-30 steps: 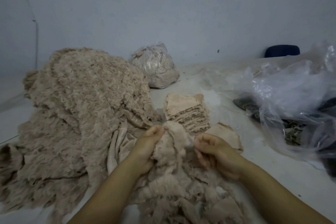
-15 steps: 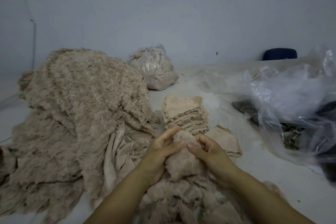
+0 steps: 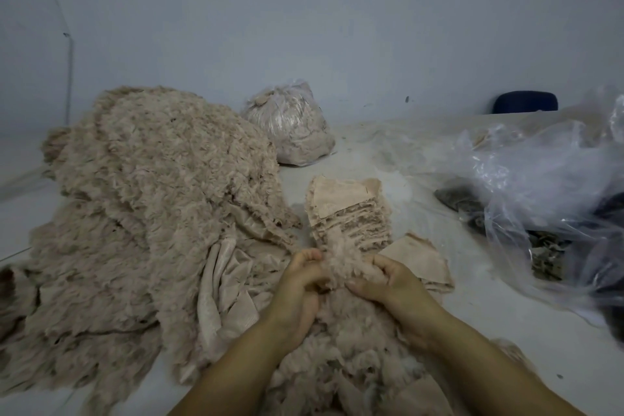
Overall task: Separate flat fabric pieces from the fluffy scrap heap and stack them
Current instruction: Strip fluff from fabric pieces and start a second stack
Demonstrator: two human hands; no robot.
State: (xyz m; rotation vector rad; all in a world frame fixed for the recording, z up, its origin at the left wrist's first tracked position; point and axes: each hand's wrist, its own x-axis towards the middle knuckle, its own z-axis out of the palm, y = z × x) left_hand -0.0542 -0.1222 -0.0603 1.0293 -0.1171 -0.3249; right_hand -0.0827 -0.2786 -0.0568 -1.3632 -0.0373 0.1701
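Now both hands have closed in: left hand (image 3: 299,284) and right hand (image 3: 393,280) each pinch one fluffy tuft (image 3: 341,263), lifted off the scrap heap (image 3: 341,358) at the table's near edge. Half a second ago the fingers lay looser, so they're likely peeling a flat piece free. Stack (image 3: 349,213) waits just beyond, mid-table.

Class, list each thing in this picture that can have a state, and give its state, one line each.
left hand: gripping the fluffy scrap
right hand: gripping the fluffy scrap
fluffy scrap: held up between both hands
flat stack: upright, layered
tied bag: closed, full
clear bag: open, crumpled
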